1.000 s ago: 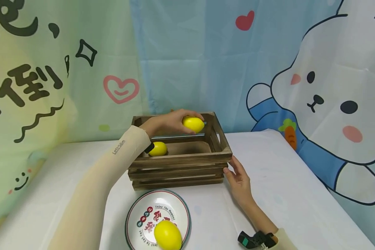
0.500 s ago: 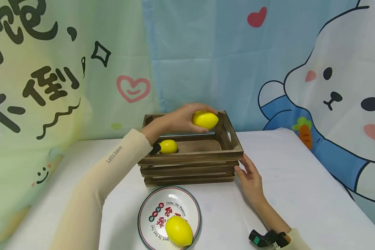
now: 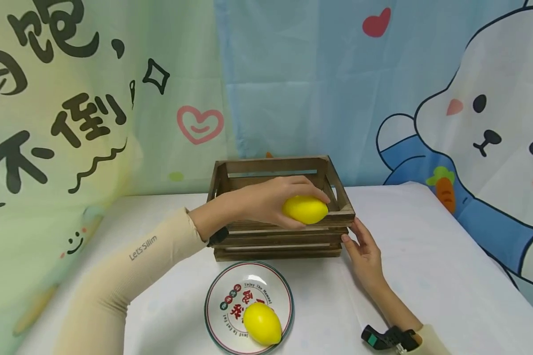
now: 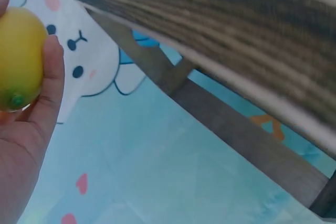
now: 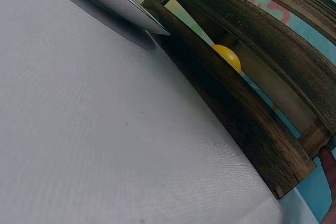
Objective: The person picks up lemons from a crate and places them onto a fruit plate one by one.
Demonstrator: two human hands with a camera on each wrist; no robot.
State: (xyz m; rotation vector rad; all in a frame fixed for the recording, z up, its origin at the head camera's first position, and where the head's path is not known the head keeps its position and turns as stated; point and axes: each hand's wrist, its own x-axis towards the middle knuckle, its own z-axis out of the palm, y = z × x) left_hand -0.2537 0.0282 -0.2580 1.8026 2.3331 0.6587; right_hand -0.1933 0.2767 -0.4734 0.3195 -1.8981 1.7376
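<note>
My left hand holds a yellow lemon between thumb and fingers, over the front rim of a brown wooden crate. The left wrist view shows this lemon with its green-tipped end. At the crate's front right corner, my right hand grips the wood, thumb in front and fingers at the side. A second lemon lies on a round white plate before the crate. Through the slats in the right wrist view, another lemon shows inside; in the head view the left arm hides it.
A white cloth covers the table. Behind the crate hangs a printed curtain with a white bear, hearts and dark lettering. The plate stands close to the crate's front side.
My left hand has brought its lemon from above the crate's inside toward me and down, to the front rim. My right hand stays at the corner. The head view has turned slightly left.
</note>
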